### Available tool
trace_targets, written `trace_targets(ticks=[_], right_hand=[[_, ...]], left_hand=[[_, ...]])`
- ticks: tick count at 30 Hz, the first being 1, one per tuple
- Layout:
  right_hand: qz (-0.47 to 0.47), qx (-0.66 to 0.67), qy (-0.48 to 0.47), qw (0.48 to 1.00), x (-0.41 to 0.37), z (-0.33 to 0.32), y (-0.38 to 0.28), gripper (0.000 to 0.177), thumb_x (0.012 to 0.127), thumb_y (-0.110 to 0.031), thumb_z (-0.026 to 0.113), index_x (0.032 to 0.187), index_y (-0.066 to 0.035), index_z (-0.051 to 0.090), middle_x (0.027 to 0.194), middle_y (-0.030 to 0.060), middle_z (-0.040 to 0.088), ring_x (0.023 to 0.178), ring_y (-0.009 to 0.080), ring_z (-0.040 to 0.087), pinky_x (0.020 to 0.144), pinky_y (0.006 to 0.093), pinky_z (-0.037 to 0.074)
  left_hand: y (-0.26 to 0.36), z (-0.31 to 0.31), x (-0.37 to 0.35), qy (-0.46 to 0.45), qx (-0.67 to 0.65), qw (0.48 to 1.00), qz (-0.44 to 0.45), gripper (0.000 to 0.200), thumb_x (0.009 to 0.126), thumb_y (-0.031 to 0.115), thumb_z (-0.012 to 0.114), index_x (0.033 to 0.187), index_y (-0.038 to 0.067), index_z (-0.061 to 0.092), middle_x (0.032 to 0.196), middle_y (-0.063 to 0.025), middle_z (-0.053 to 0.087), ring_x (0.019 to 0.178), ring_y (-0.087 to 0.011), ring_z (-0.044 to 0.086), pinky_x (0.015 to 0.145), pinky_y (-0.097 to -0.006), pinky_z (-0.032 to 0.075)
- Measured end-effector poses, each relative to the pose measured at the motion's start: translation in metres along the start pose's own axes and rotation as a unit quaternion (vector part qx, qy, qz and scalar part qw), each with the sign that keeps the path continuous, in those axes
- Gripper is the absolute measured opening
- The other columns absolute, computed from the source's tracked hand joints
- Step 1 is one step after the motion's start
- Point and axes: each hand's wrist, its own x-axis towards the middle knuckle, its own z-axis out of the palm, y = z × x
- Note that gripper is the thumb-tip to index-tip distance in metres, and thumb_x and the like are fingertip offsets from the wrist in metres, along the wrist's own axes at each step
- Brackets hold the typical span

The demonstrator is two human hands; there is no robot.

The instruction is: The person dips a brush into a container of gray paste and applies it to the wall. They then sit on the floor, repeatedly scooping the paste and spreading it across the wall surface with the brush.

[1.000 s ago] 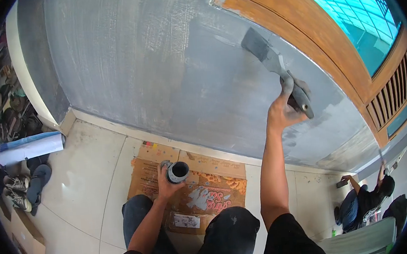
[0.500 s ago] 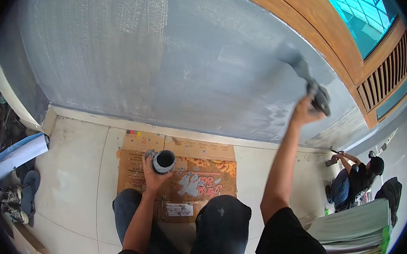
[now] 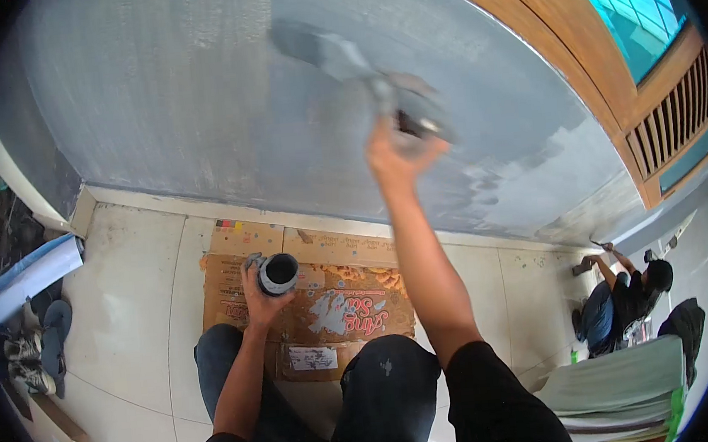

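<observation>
My left hand (image 3: 264,299) is wrapped round a small, paint-smeared container (image 3: 278,274) with a dark opening, held above the flattened cardboard (image 3: 353,312) on the floor. Up at the grey wall (image 3: 220,107), my right hand (image 3: 398,147) grips the handle of a brush (image 3: 341,60). Motion blurs the brush, and its head lies against or very near the wall, up and to the left of the hand. Wet-looking grey patches and streaks cover the wall around it.
A co-worker (image 3: 626,295) crouches at the right by the wall. A covered stack (image 3: 616,375) stands at lower right. Shoes (image 3: 28,363), a blue-white roll (image 3: 34,275) and a cardboard box (image 3: 59,435) lie left. A wooden window frame (image 3: 555,31) borders the wall.
My right hand has swept left and up across the wall with the brush. My left hand and the container have barely moved. The co-worker's arm has risen slightly.
</observation>
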Motion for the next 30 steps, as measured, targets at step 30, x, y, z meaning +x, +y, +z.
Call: trace_targets(ticks=[30], right_hand=[[0.006,-0.206,0.111,0.972,-0.059,-0.131,0.038,0.027,0.079,-0.005,0.076,0.103,0.001,0.067,0.102,0.0132,0.073,0.090,0.0215,0.072,0.078,0.0325,0.058]], left_hand=[[-0.014,0.005,-0.005,-0.007,0.022,1.000,-0.018,0.087,0.060,0.024,0.090,0.131,-0.001,0.047,0.132,-0.0238,0.047,0.123,-0.0436,0.051,0.102,-0.0534,0.044]])
